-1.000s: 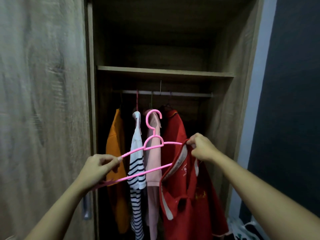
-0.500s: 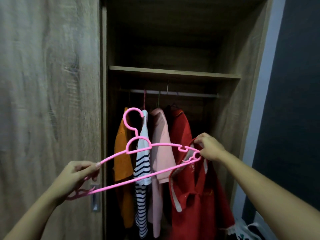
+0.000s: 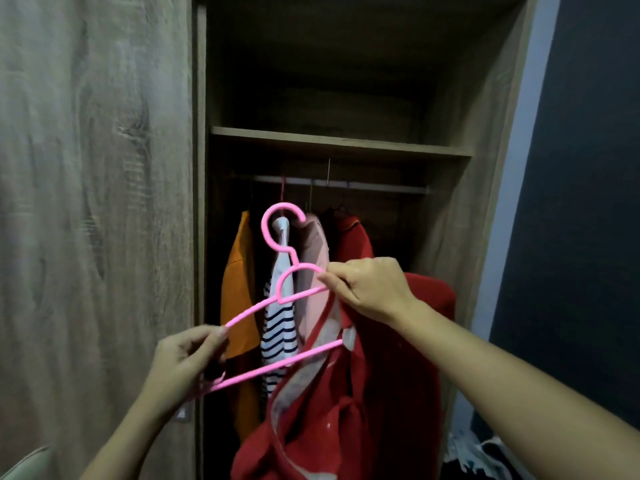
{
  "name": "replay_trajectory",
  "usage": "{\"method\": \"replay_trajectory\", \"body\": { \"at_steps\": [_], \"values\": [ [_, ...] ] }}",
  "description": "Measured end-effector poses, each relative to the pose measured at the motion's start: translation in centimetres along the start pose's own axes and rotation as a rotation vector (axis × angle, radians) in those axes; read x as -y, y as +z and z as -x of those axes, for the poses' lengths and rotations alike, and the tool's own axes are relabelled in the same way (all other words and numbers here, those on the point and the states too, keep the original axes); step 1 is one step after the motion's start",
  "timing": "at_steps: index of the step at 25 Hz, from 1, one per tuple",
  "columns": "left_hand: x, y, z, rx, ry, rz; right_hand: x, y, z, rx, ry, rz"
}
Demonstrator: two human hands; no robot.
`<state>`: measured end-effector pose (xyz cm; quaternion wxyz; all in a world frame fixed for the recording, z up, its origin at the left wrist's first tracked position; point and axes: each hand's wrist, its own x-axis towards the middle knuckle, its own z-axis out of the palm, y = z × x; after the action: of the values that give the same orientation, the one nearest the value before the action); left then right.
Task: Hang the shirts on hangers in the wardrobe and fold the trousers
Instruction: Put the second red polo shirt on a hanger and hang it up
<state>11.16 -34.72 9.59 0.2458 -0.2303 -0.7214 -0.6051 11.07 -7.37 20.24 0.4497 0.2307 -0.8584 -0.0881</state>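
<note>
So both hands are on the pink plastic hanger (image 3: pixel 277 366), held up in front of the open wooden wardrobe (image 3: pixel 450 237). The left hand (image 3: pixel 183 358) pinches the hanger's left tip between thumb and forefinger, with the other fingers curled under it. The right hand (image 3: pixel 370 289) is higher and to the right. It's clamped on the hanger's right shoulder along with the collar edge of the red shirt with white trim (image 3: pixel 363 393). The hands sit well apart, one at each end.

The hanger is tilted, left end low and hook pointing up. Its right end is hidden inside the shirt, with the bottom bar running into the neck opening. The shirt droops from the right hand and bunches below the forearm.

The hook isn't on the metal rail (image 3: pixel 381 188) yet, it floats below it, in front of the clothes already hanging there. Those are an orange top (image 3: pixel 239 289), a navy-and-white striped shirt (image 3: pixel 278 327), a pale pink top (image 3: pixel 315 251) and another red garment (image 3: pixel 353 237). A wooden shelf (image 3: pixel 339 145) sits above the rail, and the woodgrain door (image 3: pixel 93 202) fills the left side.
</note>
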Motion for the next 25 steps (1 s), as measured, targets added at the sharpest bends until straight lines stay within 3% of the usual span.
{"method": "replay_trajectory", "body": {
  "at_steps": [2,3,5,7,9,10,12,13,15,17,22,25],
  "values": [
    [-0.1,0.2,-0.5,-0.209,0.251,-0.537,-0.1,0.1,0.1,-0.043,0.082,0.025],
    [-0.3,0.9,-0.3,-0.322,0.355,-0.692,-0.1,0.2,0.2,-0.06,0.092,0.021],
    [-0.7,3.9,2.2,-0.394,0.441,-0.594,-0.5,0.4,0.2,-0.111,0.094,0.005],
    [-0.1,7.7,5.2,-0.213,0.396,-0.49,-0.3,0.0,-0.2,-0.156,0.103,-0.036],
    [2.2,10.8,6.9,0.004,0.217,-0.693,0.1,-0.6,-0.9,-0.189,0.097,-0.065],
    [3.4,11.3,7.0,0.117,0.04,-0.726,0.1,-1.0,-1.0,-0.197,0.089,-0.074],
    [4.2,10.9,6.3,0.328,-0.306,-0.481,-0.7,-1.4,-0.4,-0.204,0.05,-0.084],
    [4.7,10.1,5.7,0.378,-0.384,-0.301,-1.3,-1.4,0.4,-0.197,0.013,-0.071],
    [4.7,7.3,4.2,0.355,-0.401,-0.036,-2.6,-0.7,2.5,-0.184,-0.057,-0.026],
    [5.6,4.3,2.7,0.338,-0.398,0.069,-3.8,0.3,4.8,-0.191,-0.069,-0.034],
    [5.4,0.5,0.6,0.408,-0.314,-0.296,-4.8,3.5,9.0,-0.226,0.023,-0.088],
    [3.9,-0.2,-0.3,0.436,-0.221,-0.358,-4.4,4.2,9.7,-0.213,0.085,-0.163]
  ]
}}
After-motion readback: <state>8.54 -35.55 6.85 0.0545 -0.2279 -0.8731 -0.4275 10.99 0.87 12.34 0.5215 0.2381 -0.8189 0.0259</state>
